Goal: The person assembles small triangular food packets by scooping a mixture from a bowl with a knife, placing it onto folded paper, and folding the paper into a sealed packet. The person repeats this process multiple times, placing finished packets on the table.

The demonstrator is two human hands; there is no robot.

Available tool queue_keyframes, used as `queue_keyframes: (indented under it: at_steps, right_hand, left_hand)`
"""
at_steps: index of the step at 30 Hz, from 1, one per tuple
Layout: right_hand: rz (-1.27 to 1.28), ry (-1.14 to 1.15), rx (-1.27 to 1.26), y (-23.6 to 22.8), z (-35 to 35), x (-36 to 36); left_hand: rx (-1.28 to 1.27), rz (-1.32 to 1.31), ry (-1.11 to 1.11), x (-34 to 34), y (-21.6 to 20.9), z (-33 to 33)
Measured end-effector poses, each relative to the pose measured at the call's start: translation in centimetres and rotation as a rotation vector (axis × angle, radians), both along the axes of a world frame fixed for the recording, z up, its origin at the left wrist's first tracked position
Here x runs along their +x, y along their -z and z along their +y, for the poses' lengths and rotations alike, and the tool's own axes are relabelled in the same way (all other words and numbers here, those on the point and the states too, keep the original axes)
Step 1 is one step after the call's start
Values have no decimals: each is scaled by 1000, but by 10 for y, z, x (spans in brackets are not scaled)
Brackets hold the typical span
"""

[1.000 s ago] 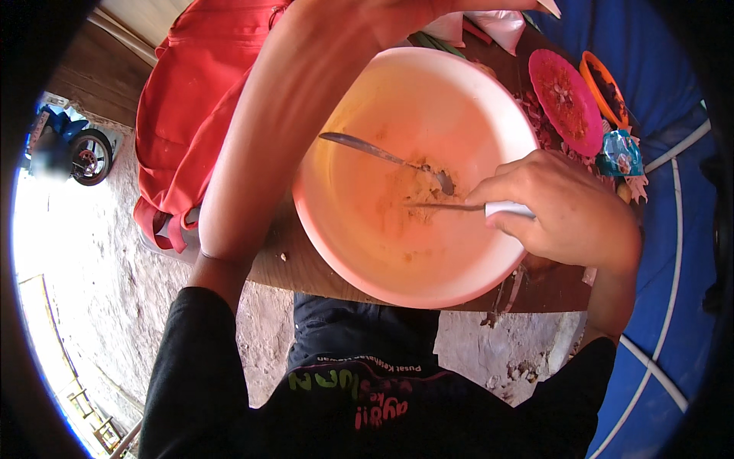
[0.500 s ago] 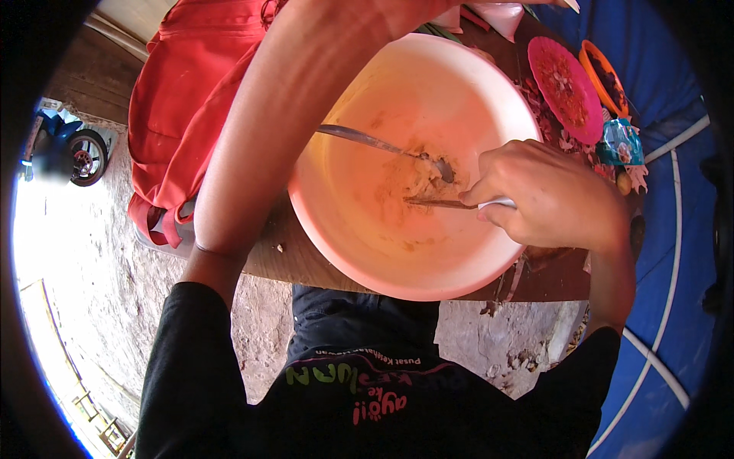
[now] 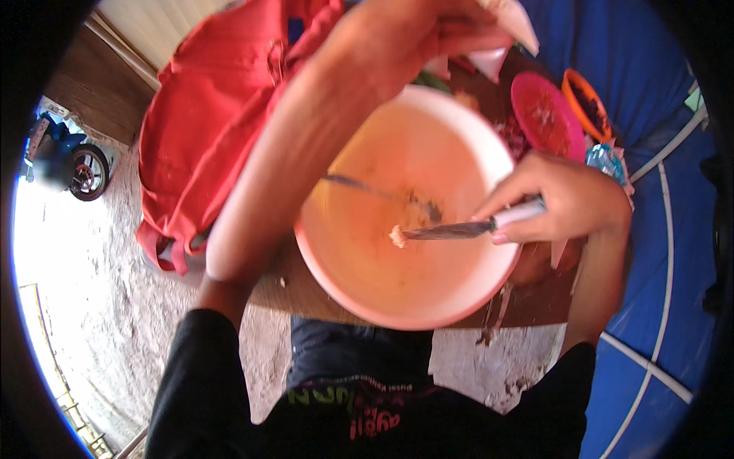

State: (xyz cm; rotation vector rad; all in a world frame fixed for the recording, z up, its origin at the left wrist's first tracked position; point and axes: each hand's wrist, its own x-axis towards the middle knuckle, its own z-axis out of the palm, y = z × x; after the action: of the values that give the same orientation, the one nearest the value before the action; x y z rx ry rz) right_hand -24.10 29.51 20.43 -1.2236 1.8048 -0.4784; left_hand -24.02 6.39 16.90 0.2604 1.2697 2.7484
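Note:
My right hand (image 3: 566,197) is closed around the pale handle of a table knife (image 3: 451,230), its blade over the bowl. A small lump of pale paste (image 3: 397,236) clings to the knife's tip. Below stands a wide bowl (image 3: 405,312), pinkish-white, with paste smears and a little dark residue inside. A metal spoon (image 3: 353,182) leans in it, its end partly behind my left forearm. My left hand (image 3: 462,30) reaches past the bowl's far side, blurred, its fingers closed on a pale, flat, pointed piece (image 3: 516,23) whose kind I cannot make out.
A red backpack (image 3: 206,130) lies left of the bowl on the brown table (image 3: 275,294). At the far right are a pink plate (image 3: 544,115) with food bits, an orange-rimmed bowl (image 3: 587,105) and a blue packet (image 3: 604,161). Blue sheeting (image 3: 634,260) hangs beyond.
The knife has come up off the bowl's bottom with a lump on its tip. My left hand, formerly mostly out of view, now shows with the pale piece. The whole view has shifted.

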Motion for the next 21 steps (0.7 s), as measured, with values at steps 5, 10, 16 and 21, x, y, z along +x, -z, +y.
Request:
queue_keyframes:
  at_steps: [5,10,16,21]
  right_hand:
    - [-64,419,-381,-61,41,-1]
    - [381,684,-694,-61,36,1]
    - [748,696,-830,-51,-3,13]
    - [833,607,-875,-48,-14,16]
  left_hand:
    - [-150,188,-271,23,-14,-3]
    - [-226,174,-385,34,-32,-1]
    - [-162,243,-465,48,-43,-3]
    - [-116,269,-462,54,-46,-3]
